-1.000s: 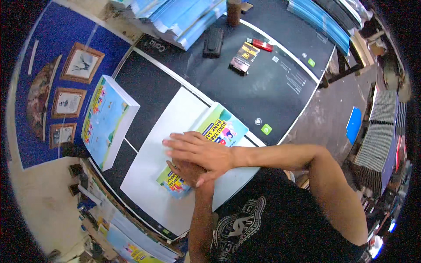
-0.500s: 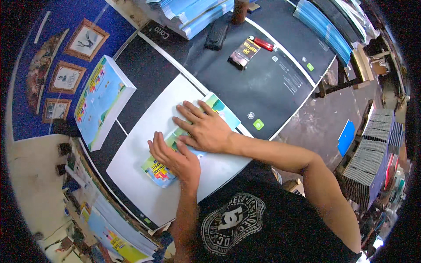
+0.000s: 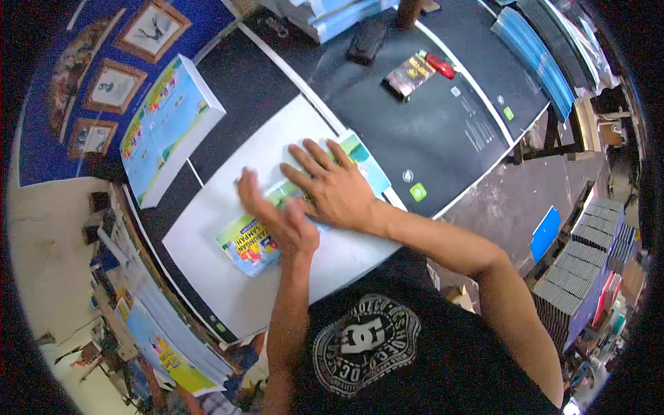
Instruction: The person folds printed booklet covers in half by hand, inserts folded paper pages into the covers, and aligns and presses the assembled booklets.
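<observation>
A colourful printed card cover (image 3: 242, 252), mostly blue, green and yellow, lies flat on a large white sheet (image 3: 200, 238). My right hand (image 3: 339, 187) rests palm down over its middle with the fingers spread. Beside it, my left hand (image 3: 283, 218) is tipped on its edge above the cover, its fingers stretched and slightly blurred, holding nothing. Both hands hide the cover's middle; its far right end shows past my right fingers.
A thick stack of similar prints (image 3: 169, 131) stands on the left. Farther back lie a dark box-shaped object (image 3: 366, 40), a small dark packet (image 3: 409, 75) and a red lighter (image 3: 440, 66). Blue sheets (image 3: 532, 59) are piled at the far right; stacked booklets (image 3: 570, 294) stand beyond the table.
My left hand has lifted and turned from lying flat on the cover to its edge, uncovering more of the print. The right hand stays spread. The whole view has shifted slightly.
</observation>
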